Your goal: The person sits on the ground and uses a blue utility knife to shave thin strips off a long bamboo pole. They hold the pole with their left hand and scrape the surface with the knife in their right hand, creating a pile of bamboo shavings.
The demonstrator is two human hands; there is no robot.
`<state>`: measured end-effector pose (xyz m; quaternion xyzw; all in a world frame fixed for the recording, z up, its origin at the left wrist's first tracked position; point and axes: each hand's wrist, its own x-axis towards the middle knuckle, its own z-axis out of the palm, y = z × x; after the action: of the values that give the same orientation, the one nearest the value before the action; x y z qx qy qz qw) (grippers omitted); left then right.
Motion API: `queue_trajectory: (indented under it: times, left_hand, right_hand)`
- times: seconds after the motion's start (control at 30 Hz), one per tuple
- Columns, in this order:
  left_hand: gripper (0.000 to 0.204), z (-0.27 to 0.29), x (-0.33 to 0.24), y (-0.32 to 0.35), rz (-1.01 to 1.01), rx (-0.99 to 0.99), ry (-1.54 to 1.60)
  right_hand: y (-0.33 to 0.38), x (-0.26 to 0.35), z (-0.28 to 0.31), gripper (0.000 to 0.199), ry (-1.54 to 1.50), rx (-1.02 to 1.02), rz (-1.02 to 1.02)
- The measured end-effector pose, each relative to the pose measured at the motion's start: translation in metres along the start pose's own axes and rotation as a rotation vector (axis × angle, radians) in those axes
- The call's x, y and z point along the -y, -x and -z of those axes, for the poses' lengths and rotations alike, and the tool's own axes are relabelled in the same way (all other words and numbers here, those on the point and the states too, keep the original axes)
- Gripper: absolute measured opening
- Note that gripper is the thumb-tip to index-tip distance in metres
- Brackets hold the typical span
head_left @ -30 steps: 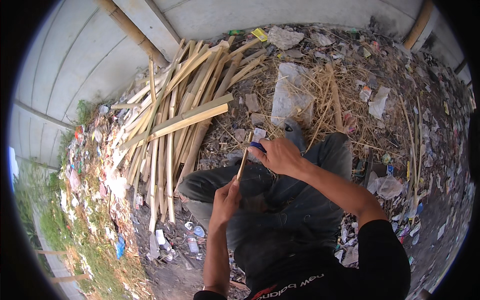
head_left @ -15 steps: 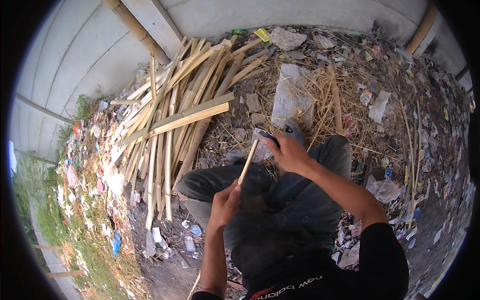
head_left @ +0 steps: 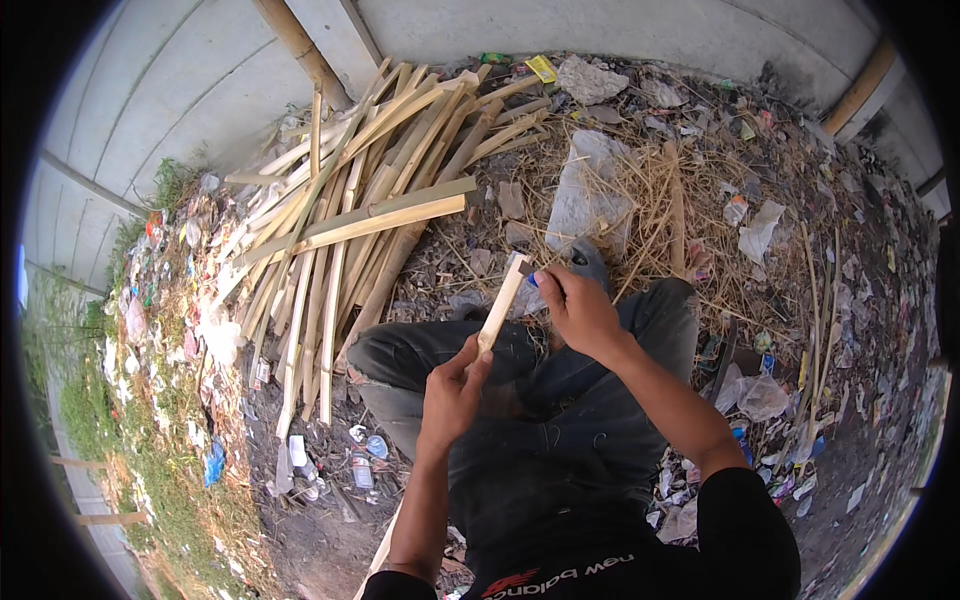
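The left hand [head_left: 455, 393] pinched a strip [head_left: 503, 305] low down, the right hand [head_left: 580, 312] clutching a knife [head_left: 530, 275] at the strip's top.

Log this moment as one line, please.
Left hand: holds flat pale wooden strip | right hand: holds small blue-handled tool at strip's far end | ahead-left: heap of long tan-and-green bamboo strips
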<state>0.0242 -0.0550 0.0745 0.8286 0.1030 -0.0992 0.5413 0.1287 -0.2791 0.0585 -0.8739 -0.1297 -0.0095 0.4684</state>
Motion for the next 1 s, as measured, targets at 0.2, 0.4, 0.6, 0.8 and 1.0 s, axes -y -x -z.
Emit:
queue_trajectory:
  times: [0.2, 0.4, 0.6, 0.8, 1.0]
  left_hand:
    - [0.051, 0.003, -0.005, -0.002, 0.020, -0.007, -0.078]
    - [0.049, 0.004, -0.006, -0.001, 0.010, -0.020, -0.074]
    - [0.053, -0.002, 0.017, 0.003, -0.142, -0.101, -0.065]
    - [0.054, -0.002, 0.008, -0.005, -0.158, -0.137, -0.041]
    - [0.055, 0.006, -0.017, -0.003, 0.004, -0.052, -0.089]
  right_hand:
    - [0.010, 0.009, -0.006, 0.041, 0.178, 0.159, 0.001]
    - [0.001, 0.004, -0.007, 0.046, 0.064, 0.075, -0.094]
    - [-0.003, -0.001, 0.004, 0.048, 0.035, 0.152, -0.148]
    - [-0.003, 0.010, -0.004, 0.048, -0.008, 0.114, -0.089]
    - [0.023, 0.027, -0.014, 0.046, 0.111, 0.252, 0.084]
